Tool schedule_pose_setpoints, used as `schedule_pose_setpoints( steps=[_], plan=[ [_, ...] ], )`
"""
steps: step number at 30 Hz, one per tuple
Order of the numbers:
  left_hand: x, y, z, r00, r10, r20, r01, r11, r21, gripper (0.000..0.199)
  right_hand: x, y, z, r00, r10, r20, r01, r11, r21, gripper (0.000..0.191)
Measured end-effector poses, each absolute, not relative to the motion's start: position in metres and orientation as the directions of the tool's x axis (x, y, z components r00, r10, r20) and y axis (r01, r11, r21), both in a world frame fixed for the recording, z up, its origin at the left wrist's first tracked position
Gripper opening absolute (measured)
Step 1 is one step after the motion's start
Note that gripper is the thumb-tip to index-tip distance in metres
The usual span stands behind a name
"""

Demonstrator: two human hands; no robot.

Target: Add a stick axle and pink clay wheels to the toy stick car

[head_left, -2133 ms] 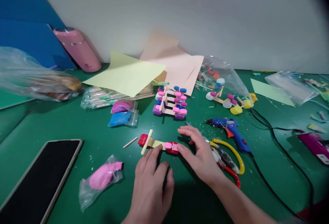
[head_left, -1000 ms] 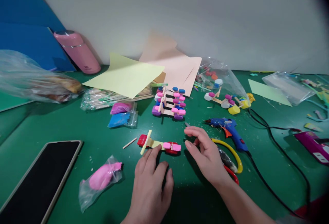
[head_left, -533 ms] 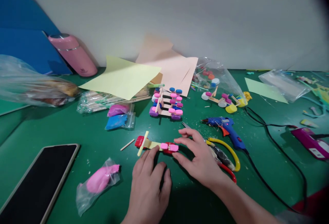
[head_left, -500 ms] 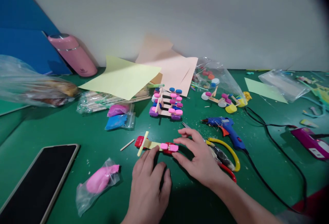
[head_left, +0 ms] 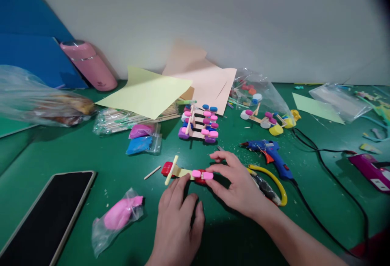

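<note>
A small toy car point(head_left: 184, 172) lies in front of me: a pale yellow craft stick with a crosswise stick at its left end, red wheels beneath and pink oval clay pieces point(head_left: 208, 175) on its right end. My left hand point(head_left: 179, 221) rests on the table, fingers apart, its index fingertip touching the near edge of the stick. With thumb and index finger, my right hand point(head_left: 236, 182) pinches the right pink piece; its other fingers are raised. A short loose stick point(head_left: 152, 172) lies left of the car. Several similar cars point(head_left: 199, 125) stand in a row behind it.
Right of my hand lie yellow-handled pliers point(head_left: 280, 184) and a blue glue gun point(head_left: 269, 152) with a black cord. At left are a phone point(head_left: 45, 217) and bagged pink clay point(head_left: 118, 215). Paper sheets point(head_left: 149, 89), bagged sticks point(head_left: 122, 120) and a pink bottle point(head_left: 89, 64) fill the back.
The right thumb and index finger have closed in on the right pink piece. The left hand keeps its place on the stick. The whole view has shifted slightly.
</note>
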State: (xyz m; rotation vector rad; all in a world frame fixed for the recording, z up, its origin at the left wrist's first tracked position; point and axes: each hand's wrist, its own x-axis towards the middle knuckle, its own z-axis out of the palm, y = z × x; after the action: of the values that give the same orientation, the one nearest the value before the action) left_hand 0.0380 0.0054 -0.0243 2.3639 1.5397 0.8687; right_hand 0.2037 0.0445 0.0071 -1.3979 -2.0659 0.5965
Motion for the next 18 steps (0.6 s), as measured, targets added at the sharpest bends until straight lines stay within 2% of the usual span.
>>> schedule_pose_setpoints(
  steps=[5, 10, 14, 18],
  plan=[
    [0.038, 0.006, -0.024, 0.289, 0.885, 0.365, 0.774, -0.441, 0.456, 0.012, 0.204, 0.044, 0.007, -0.300, 0.934, 0.193, 0.679, 0.351, -0.645, 0.018],
    [0.039, 0.006, -0.025, 0.296, 0.883, 0.364, 0.771, -0.446, 0.455, 0.012, 0.209, 0.035, 0.002, -0.273, 0.946, 0.174, 0.683, 0.317, -0.658, 0.035],
    [0.038, 0.004, -0.024, 0.291, 0.879, 0.377, 0.776, -0.448, 0.444, 0.011, 0.211, 0.029, -0.002, -0.234, 0.959, 0.158, 0.695, 0.279, -0.662, 0.034],
    [0.039, 0.001, -0.019, 0.263, 0.842, 0.471, 0.780, -0.472, 0.410, 0.009, 0.210, 0.029, -0.005, -0.220, 0.963, 0.157, 0.697, 0.268, -0.665, 0.031]
  ],
)
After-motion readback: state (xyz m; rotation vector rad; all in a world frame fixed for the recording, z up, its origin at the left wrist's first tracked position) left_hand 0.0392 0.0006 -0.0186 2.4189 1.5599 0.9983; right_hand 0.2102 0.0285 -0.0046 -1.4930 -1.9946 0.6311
